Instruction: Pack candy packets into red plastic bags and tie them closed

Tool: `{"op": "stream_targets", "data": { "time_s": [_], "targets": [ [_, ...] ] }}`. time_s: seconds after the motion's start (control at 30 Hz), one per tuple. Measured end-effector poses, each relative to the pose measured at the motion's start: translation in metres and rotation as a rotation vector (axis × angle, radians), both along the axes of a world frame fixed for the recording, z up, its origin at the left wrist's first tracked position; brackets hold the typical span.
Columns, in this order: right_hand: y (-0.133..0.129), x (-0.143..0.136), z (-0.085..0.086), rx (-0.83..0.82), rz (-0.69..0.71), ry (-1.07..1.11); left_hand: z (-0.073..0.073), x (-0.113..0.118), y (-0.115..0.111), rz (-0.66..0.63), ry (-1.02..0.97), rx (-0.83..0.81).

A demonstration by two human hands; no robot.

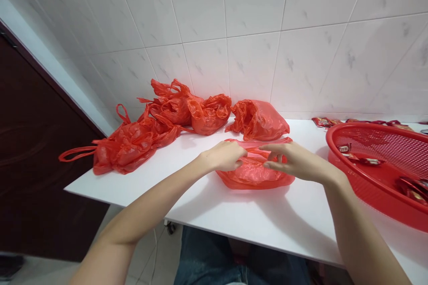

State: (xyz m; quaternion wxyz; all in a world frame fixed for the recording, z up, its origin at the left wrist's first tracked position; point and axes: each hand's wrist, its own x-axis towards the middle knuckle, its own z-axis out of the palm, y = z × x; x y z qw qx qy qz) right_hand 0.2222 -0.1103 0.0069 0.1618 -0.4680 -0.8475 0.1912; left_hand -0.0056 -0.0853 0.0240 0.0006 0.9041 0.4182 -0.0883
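Red bag [256, 177] looks light, limp, slippery; I'd hold the rim. Left hand [225, 156] fingers pinch film; right hand [294, 160] fingers parted.

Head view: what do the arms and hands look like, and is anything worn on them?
The left hand and right hand are ordinary human hands, ungloved, with slim fingers. No watch or bracelet shows at either wrist. The left arm and right arm are slender, with no sleeves, cables or markings visible within the picture.
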Motion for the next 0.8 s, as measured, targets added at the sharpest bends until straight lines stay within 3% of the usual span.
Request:
{"op": "stream_targets", "data": {
  "time_s": [0.23,0.37,0.53,0.67,0.8],
  "targets": [
    [0.004,0.006,-0.001,0.396,-0.226,-0.328,-0.007,-0.028,0.006,-0.177,-0.26,0.049],
    [0.004,-0.005,-0.001,0.509,-0.201,-0.407,-0.009,-0.033,0.005,-0.164,-0.267,0.03],
    [0.004,-0.039,-0.018,0.298,0.048,-0.588,-0.011,-0.018,0.0,-0.08,-0.091,-0.034],
    [0.009,-0.046,-0.041,0.179,0.004,-0.695,-0.019,-0.005,-0.002,0.082,0.094,-0.063],
    [0.019,-0.039,-0.052,0.163,-0.053,-0.69,-0.034,0.0,0.005,0.129,0.116,-0.086]
  ]
}}
